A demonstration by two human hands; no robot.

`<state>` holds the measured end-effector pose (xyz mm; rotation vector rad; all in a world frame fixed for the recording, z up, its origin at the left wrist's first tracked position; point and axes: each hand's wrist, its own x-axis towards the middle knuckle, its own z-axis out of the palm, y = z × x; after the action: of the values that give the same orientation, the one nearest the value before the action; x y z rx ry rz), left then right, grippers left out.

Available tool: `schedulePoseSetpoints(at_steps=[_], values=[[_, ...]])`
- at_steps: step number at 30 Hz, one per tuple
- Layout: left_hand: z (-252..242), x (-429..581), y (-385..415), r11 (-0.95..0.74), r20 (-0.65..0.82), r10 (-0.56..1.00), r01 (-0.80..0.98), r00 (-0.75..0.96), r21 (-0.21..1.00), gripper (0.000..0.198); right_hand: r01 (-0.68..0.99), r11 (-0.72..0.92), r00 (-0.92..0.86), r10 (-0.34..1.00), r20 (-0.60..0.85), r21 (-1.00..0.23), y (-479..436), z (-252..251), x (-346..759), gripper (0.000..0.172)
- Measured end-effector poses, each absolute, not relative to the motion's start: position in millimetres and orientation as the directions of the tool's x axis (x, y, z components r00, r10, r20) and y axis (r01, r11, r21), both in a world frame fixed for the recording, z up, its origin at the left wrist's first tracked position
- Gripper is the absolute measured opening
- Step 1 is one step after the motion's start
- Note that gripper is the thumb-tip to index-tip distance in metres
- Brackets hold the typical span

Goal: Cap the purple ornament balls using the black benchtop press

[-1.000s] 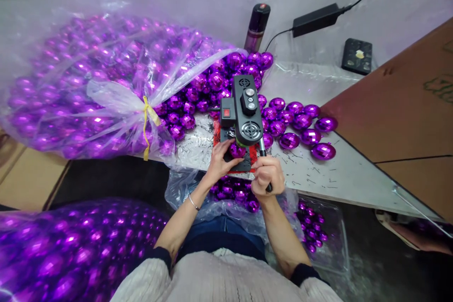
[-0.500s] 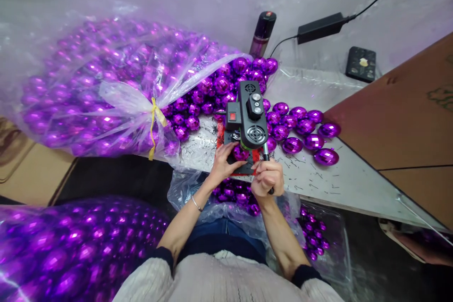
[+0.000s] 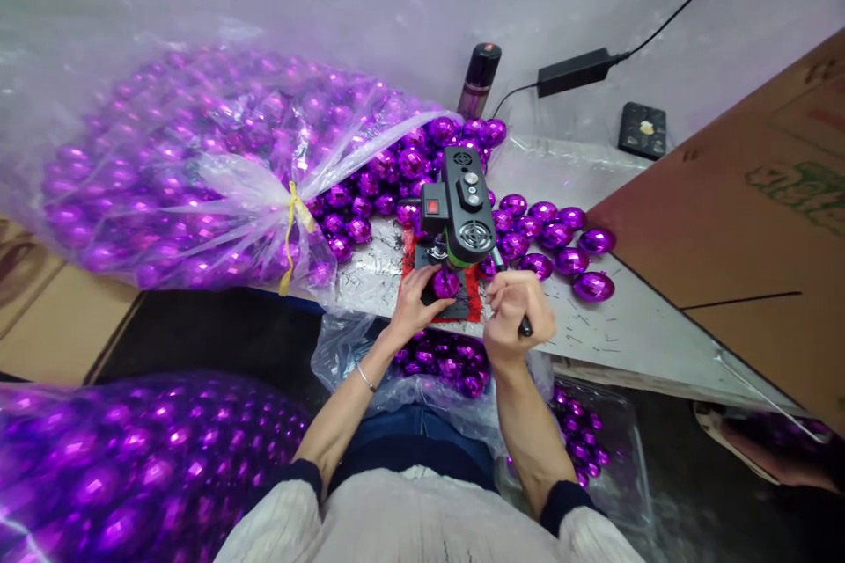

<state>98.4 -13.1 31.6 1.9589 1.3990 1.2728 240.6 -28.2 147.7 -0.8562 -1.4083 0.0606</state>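
Note:
A black bench-top press with a red switch and round vents stands on the table over a black base. Under its head is a shiny purple faceted ball, which my left hand pinches between thumb and fingers from the left. To the right of the press, my right hand is wrapped around its lever; the black end of the grip sticks out below the fist. Loose purple balls lie on the table behind and right of the machine.
At left a clear bag full of purple balls is tied with yellow string. More balls lie in open plastic below the table edge. A cardboard box stands right. Behind are a spray can, a power adapter and a small black box.
My right hand has moved right and slightly upward with the lever, turning at the wrist. My left hand stays on the ball. The camera view has shifted slightly.

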Motion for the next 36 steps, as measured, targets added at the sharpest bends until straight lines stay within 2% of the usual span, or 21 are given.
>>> schedulePoseSetpoints(at_steps=[2,4,8,10,13,16,18,22,26,29,31,34,36], values=[[28,97,-30,-0.475,0.499,0.859,0.533,0.109,0.701,0.057,0.432,0.689,0.21,0.551,0.808,-0.582,-29,165,241,0.034],[22,95,-51,-0.545,0.566,0.809,0.558,0.156,0.626,0.059,0.423,0.698,0.207,0.546,0.811,-0.578,-30,170,241,0.035],[21,77,-71,-0.628,0.63,0.737,0.591,0.244,0.506,0.096,0.419,0.735,0.2,0.498,0.844,-0.533,-30,154,241,0.034],[34,61,-58,-0.532,0.605,0.779,0.686,0.165,0.497,0.088,0.419,0.742,0.204,0.485,0.85,-0.523,-30,146,241,0.034],[64,34,-14,-0.237,0.562,0.82,0.831,-0.107,0.503,0.048,0.417,0.741,0.206,0.487,0.849,-0.526,-30,140,241,0.034],[90,12,35,0.016,0.493,0.819,0.871,-0.293,0.491,0.044,0.415,0.745,0.198,0.485,0.851,-0.522,-31,139,241,0.033],[96,4,58,0.107,0.423,0.851,0.891,-0.311,0.44,0.045,0.416,0.745,0.198,0.484,0.852,-0.52,-31,139,241,0.032],[88,-1,72,0.096,0.325,0.916,0.915,-0.235,0.391,0.047,0.426,0.738,0.191,0.492,0.849,-0.523,-31,137,241,0.032],[85,2,63,-0.016,0.371,0.909,0.874,-0.19,0.486,0.05,0.425,0.737,0.193,0.493,0.849,-0.525,-32,137,241,0.033],[91,5,50,-0.118,0.411,0.887,0.758,-0.21,0.641,0.058,0.43,0.736,0.195,0.49,0.849,-0.523,-32,137,241,0.032],[93,9,38,-0.138,0.356,0.892,0.582,-0.278,0.801,0.059,0.435,0.735,0.189,0.491,0.85,-0.521,-32,137,241,0.032],[86,19,19,-0.067,0.113,0.926,0.14,-0.359,0.988,0.057,0.445,0.733,0.18,0.489,0.854,-0.514,-32,136,242,0.033],[77,27,7,0.02,-0.067,0.942,-0.145,-0.329,0.989,0.054,0.454,0.73,0.174,0.489,0.855,-0.51,-33,137,242,0.033]])
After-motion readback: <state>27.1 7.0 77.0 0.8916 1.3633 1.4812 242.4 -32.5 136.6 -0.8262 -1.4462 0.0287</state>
